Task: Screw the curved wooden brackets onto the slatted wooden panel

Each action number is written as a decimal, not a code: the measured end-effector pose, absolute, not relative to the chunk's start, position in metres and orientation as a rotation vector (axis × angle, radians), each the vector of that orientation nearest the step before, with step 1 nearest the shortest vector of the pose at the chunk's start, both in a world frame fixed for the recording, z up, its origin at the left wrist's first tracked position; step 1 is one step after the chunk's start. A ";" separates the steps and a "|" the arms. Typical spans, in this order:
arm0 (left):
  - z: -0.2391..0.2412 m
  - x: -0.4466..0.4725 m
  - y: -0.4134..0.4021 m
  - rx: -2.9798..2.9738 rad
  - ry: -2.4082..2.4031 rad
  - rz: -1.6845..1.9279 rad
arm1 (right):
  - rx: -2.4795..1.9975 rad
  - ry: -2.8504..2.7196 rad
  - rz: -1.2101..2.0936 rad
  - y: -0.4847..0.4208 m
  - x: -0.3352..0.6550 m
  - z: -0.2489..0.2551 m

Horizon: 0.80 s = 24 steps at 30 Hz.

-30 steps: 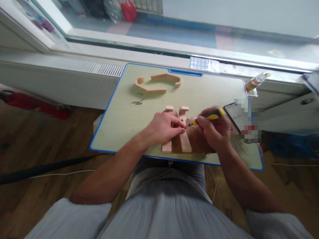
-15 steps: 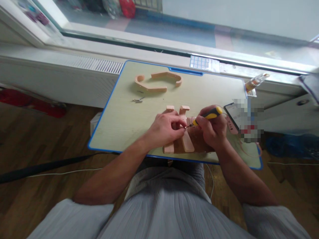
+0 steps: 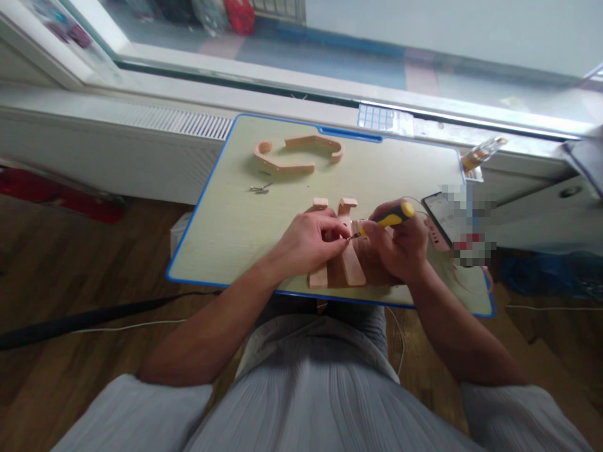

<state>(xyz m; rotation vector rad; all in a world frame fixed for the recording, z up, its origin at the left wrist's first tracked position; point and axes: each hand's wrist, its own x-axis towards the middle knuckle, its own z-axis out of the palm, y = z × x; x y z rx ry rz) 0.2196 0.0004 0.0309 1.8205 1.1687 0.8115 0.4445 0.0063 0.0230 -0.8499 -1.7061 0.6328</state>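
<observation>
My right hand (image 3: pixel 400 248) grips a yellow-and-black screwdriver (image 3: pixel 389 218), its tip pointing left at a wooden piece made of two upright slats (image 3: pixel 351 267) on the lap table (image 3: pixel 226 232). My left hand (image 3: pixel 313 242) pinches something small at the screwdriver tip against the right slat; what it holds is too small to make out. Both hands meet over the wooden assembly near the table's front edge.
A curved wooden part (image 3: pixel 296 154) lies at the back of the table, with loose screws (image 3: pixel 260 187) in front of it. A phone (image 3: pixel 443 216) rests at the right. A windowsill (image 3: pixel 282 81) runs behind, and a cable (image 3: pixel 94 317) crosses the wooden floor on the left.
The hands and screwdriver have shifted slightly up and left over the slats. The view has drifted a little.
</observation>
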 end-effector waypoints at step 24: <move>0.034 0.221 0.001 1.807 1.112 0.794 | -0.840 -1.892 0.557 0.014 0.432 0.031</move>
